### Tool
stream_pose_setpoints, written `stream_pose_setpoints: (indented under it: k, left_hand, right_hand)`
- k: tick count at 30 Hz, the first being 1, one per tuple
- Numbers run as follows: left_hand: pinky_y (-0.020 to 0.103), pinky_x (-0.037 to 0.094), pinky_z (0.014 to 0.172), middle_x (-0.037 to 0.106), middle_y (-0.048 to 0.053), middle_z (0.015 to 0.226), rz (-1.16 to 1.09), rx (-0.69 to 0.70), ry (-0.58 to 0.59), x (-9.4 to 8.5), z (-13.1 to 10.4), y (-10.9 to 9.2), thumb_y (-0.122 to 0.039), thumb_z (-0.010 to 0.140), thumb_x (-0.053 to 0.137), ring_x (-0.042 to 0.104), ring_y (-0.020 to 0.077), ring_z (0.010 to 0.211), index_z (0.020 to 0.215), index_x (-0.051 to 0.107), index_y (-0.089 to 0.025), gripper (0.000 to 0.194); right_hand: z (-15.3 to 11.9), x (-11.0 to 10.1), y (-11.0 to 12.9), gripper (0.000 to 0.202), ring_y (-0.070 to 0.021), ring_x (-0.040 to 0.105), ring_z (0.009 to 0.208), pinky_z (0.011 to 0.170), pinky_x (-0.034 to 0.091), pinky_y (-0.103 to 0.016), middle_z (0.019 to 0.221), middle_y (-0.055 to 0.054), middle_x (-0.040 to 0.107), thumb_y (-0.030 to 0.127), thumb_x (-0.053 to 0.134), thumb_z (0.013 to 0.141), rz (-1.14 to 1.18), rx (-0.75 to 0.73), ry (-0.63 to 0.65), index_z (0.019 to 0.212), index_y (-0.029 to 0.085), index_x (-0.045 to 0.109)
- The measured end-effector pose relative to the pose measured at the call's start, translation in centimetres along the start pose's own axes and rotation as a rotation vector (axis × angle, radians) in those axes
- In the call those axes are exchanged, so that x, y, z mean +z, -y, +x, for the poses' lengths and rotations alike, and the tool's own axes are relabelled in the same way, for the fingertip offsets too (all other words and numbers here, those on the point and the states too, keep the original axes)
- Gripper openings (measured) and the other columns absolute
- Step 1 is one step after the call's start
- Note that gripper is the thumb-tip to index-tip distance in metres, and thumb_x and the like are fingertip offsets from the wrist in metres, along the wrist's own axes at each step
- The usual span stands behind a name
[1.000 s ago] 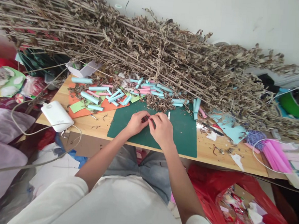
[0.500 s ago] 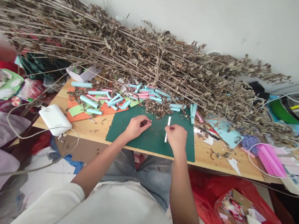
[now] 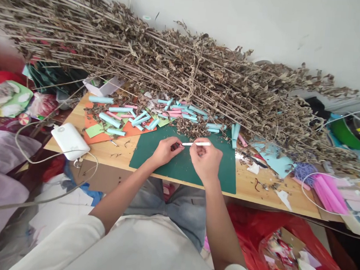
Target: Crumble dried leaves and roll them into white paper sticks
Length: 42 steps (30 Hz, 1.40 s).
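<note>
My left hand [image 3: 166,152] is closed in a pinch over the green cutting mat [image 3: 177,170]. Between its fingertips is a small pink rolled paper tube [image 3: 181,146], mostly hidden by the fingers. My right hand [image 3: 207,159] grips a slim white stick [image 3: 202,144], held nearly level. The stick's left tip meets the end of the pink tube; whether it goes inside I cannot tell. Beyond my hands, a heap of crumbled dry leaves [image 3: 191,127] lies at the mat's far edge. Several light blue paper tubes [image 3: 141,119] are scattered behind and to the left.
A big bundle of dried stalks [image 3: 184,69] spans the back of the wooden table [image 3: 241,184]. On the left sits a white power bank [image 3: 70,141] with a cable. Purple string [image 3: 304,171] and pink paper [image 3: 327,192] lie right. A red bag [image 3: 253,230] hangs below.
My right hand has moved left and turned the white stick from upright to nearly level, bringing its tip to the pink tube. The left hand has stayed nearly in place.
</note>
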State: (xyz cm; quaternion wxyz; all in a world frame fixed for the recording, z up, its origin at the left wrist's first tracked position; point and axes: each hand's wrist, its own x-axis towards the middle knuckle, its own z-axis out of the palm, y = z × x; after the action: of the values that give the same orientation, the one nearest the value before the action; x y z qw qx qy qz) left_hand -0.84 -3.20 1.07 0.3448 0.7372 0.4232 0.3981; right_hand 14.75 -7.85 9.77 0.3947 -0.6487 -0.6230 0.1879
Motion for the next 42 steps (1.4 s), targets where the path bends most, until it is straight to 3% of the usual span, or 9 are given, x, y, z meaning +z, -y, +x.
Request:
stream_pose_setpoints:
  k: [8,14,20,28,42]
  left_hand:
    - [0.020,0.048,0.058,0.066,0.002,0.076,-0.035,-0.020,0.000,0.1,-0.1,0.2,-0.036,0.088,0.061,0.060,0.0105,0.064,0.088,0.064,-0.017,0.019]
    - [0.019,0.049,0.059,0.068,0.000,0.076,-0.063,-0.043,0.033,0.0,-0.1,0.0,-0.036,0.087,0.062,0.061,0.0097,0.061,0.089,0.065,-0.017,0.019]
    - [0.019,0.050,0.058,0.067,0.000,0.072,-0.049,-0.053,0.015,-0.1,-0.1,0.0,-0.035,0.087,0.062,0.061,0.0103,0.061,0.088,0.065,-0.017,0.018]
    - [0.019,0.051,0.062,0.072,0.004,0.081,-0.036,-0.043,-0.004,0.2,0.0,0.2,-0.038,0.087,0.062,0.064,0.0118,0.068,0.094,0.070,-0.015,0.025]
    - [0.019,0.049,0.062,0.070,0.003,0.077,-0.040,-0.059,0.015,0.0,0.0,-0.1,-0.035,0.087,0.062,0.063,0.0116,0.066,0.092,0.069,-0.015,0.022]
  right_hand:
    - [0.7,0.3,0.0,0.019,-0.0120,0.059,0.054,0.059,0.047,-0.022,0.068,-0.001,0.065,0.032,0.047,0.090,-0.096,-0.155,0.094,0.087,0.021,0.062]
    - [1.8,0.7,-0.3,0.022,-0.0171,0.063,0.060,0.061,0.044,-0.025,0.070,-0.004,0.068,0.031,0.045,0.092,-0.229,-0.169,0.178,0.091,0.020,0.063]
    - [2.7,1.2,-0.9,0.020,-0.0166,0.063,0.060,0.059,0.042,-0.024,0.068,-0.004,0.068,0.031,0.045,0.092,-0.173,-0.170,0.202,0.093,0.020,0.062]
    - [2.7,0.3,-0.8,0.018,-0.0148,0.061,0.056,0.059,0.041,-0.023,0.067,-0.003,0.069,0.030,0.048,0.092,-0.116,-0.180,0.183,0.092,0.019,0.063]
    - [2.7,0.6,-0.8,0.022,-0.0146,0.058,0.054,0.056,0.037,-0.024,0.064,-0.003,0.065,0.030,0.045,0.093,-0.224,-0.241,0.193,0.091,0.018,0.063]
